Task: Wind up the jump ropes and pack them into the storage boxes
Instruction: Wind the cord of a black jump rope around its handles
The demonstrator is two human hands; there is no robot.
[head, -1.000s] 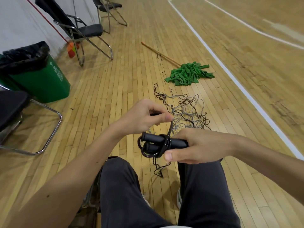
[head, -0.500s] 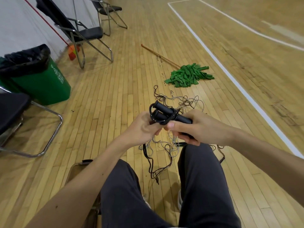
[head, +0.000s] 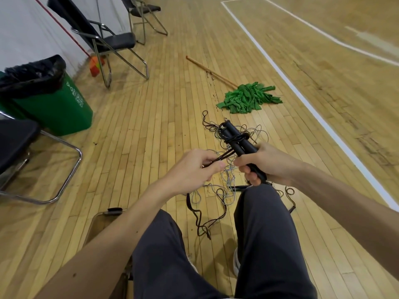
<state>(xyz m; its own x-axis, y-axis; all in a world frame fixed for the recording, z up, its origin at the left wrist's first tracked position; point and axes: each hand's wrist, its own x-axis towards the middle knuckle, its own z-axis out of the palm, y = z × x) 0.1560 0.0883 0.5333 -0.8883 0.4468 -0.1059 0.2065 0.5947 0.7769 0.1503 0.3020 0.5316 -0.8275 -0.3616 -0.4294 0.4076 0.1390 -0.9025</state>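
My right hand (head: 265, 164) grips the two black handles of a jump rope (head: 235, 140), held side by side and pointing up and away from me, with the dark cord looped round them. My left hand (head: 194, 169) pinches that cord just left of the handles and holds it taut. The loose end hangs down between my knees to the floor (head: 203, 221). A tangle of grey and dark ropes (head: 228, 178) lies on the floor behind my hands. A clear storage box (head: 103, 221) shows by my left leg, mostly hidden by my forearm.
I sit with both legs in dark trousers in front. A green bin (head: 54, 104) with a black liner stands at the left, next to metal-framed chairs (head: 112, 42). A green mop (head: 248, 97) lies on the wooden floor ahead. A white court line (head: 323, 124) runs at the right.
My hands rose and the handles tilted from lying across to pointing up and away. My left hand moved from above the bundle to its left side, pulling the cord taut.
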